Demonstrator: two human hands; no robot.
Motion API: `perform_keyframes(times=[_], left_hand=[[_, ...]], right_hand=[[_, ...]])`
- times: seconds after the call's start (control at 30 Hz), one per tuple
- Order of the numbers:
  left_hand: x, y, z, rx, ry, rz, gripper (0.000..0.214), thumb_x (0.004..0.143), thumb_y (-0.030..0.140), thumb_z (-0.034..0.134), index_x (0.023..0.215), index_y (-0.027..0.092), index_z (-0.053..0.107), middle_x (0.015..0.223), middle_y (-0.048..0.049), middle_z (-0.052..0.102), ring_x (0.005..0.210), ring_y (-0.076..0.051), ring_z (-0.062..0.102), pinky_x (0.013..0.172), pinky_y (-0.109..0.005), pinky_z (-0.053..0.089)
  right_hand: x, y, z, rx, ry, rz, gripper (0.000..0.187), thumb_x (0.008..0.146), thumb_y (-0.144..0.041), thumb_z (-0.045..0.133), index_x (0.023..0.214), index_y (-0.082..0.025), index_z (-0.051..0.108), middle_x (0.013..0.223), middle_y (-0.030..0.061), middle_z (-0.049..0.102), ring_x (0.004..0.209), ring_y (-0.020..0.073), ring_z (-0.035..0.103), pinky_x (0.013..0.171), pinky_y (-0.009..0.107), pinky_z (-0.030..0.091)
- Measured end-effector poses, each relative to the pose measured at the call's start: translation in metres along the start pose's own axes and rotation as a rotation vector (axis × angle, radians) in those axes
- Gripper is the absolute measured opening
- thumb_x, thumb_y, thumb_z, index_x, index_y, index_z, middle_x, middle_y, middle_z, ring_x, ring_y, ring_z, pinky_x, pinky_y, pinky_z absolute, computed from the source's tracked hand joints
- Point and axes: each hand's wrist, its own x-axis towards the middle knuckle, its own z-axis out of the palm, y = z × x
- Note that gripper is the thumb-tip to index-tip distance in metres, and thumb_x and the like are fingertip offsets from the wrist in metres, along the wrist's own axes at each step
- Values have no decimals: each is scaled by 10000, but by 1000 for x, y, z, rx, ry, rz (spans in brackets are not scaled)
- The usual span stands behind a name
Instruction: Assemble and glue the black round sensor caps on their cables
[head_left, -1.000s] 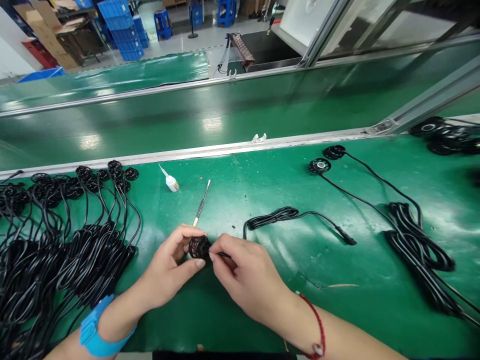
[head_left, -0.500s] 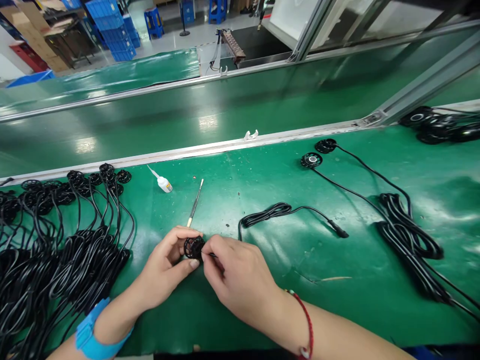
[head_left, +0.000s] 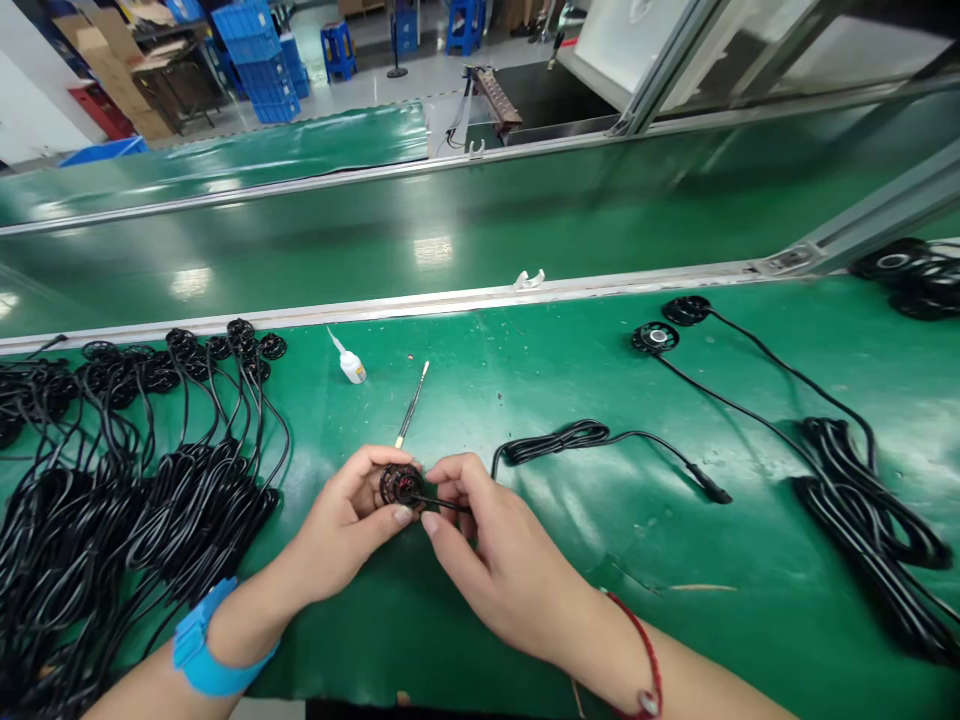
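My left hand (head_left: 352, 515) grips a round black slotted housing (head_left: 397, 482) between thumb and fingers, with a bit of red visible inside it. From the housing a black cable (head_left: 442, 503) runs into my right hand (head_left: 502, 545), whose curled fingers hold it; the thumb and forefinger tips are slightly parted beside the housing. Beyond the right hand, a bundled length of black cable (head_left: 559, 440) lies on the green table, ending in a connector (head_left: 707, 483). Just past the left fingers lies a thin brush (head_left: 412, 405).
A white dropper bottle (head_left: 351, 366) lies behind the brush. Heaped at left are several housings with coiled cables (head_left: 202, 520). On the right lie two more housings, one with a pale centre (head_left: 655, 338), and their cable coils (head_left: 862, 510). A metal rail (head_left: 420, 303) borders the table's back.
My right thumb and forefinger have come away from the housing and parted a little, exposing the cable. The housing has turned, showing its red inside. The whole view has shifted slightly.
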Motion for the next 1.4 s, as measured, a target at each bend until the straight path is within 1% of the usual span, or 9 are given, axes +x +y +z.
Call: perform_keyframes(times=[0.13, 0.23, 0.3, 0.47, 0.6, 0.83, 1.0, 1.23, 1.4], left_hand=[[0, 1, 0, 23, 26, 17, 298, 830, 236, 697, 1100, 247, 571, 979, -9, 625, 905, -134, 578, 792, -233, 462], [-1, 2, 0, 89, 64, 17, 309, 830, 204, 677, 1113, 248, 560, 1034, -17, 617, 962, -151, 572, 828, -252, 455], [-2, 2, 1, 142, 81, 16, 318, 831, 180, 659, 1123, 251, 557, 1075, -22, 609, 1002, -165, 565, 864, -273, 451], [-3, 4, 2, 224, 72, -2, 329, 825, 158, 634, 1133, 247, 563, 1109, -33, 601, 1037, -191, 567, 912, -315, 449], [-2, 6, 2, 221, 76, -41, 323, 812, 172, 637, 1121, 231, 561, 1085, -42, 612, 1022, -204, 577, 903, -333, 457], [-2, 7, 0, 263, 60, -81, 338, 811, 190, 625, 1140, 221, 558, 1089, -59, 615, 1016, -224, 584, 885, -362, 457], [-1, 3, -1, 233, 49, -121, 339, 814, 216, 629, 1145, 217, 552, 1065, -60, 623, 990, -222, 590, 864, -362, 460], [0, 1, 2, 250, 70, -141, 323, 805, 190, 618, 1120, 203, 546, 1035, -51, 628, 983, -205, 590, 880, -345, 459], [-1, 3, 3, 395, 88, -53, 283, 825, 173, 596, 1103, 218, 564, 1056, -44, 613, 985, -200, 588, 882, -332, 465]], right_hand=[[2, 1, -3, 47, 36, 57, 69, 897, -253, 419, 907, -212, 473, 724, -14, 550, 622, 139, 518, 568, 253, 397], [5, 4, -4, 62, 19, 94, 168, 917, -273, 417, 770, -220, 478, 627, -42, 493, 549, 122, 446, 510, 235, 339], [6, 6, -4, 76, 11, 109, 195, 911, -274, 431, 730, -221, 478, 594, -51, 468, 529, 117, 417, 488, 229, 317], [5, 8, -1, 58, 55, 63, 160, 889, -233, 439, 734, -221, 473, 589, -55, 460, 506, 109, 404, 463, 215, 309], [3, 9, 2, -23, 90, -24, 150, 871, -180, 454, 726, -215, 467, 594, -49, 460, 519, 107, 422, 473, 212, 309], [3, 11, 6, -124, 102, -104, 151, 876, -152, 458, 737, -209, 472, 613, -39, 490, 515, 107, 438, 481, 214, 318], [2, 13, 8, -206, 129, -160, 152, 868, -130, 454, 736, -204, 465, 613, -33, 500, 503, 108, 443, 478, 216, 313], [2, 14, 12, -283, 137, -173, 160, 853, -101, 448, 738, -212, 441, 612, -26, 509, 507, 121, 466, 492, 221, 326], [2, 14, 14, -308, 90, -130, 160, 841, -92, 440, 740, -216, 434, 619, -18, 515, 520, 136, 477, 500, 234, 330]])
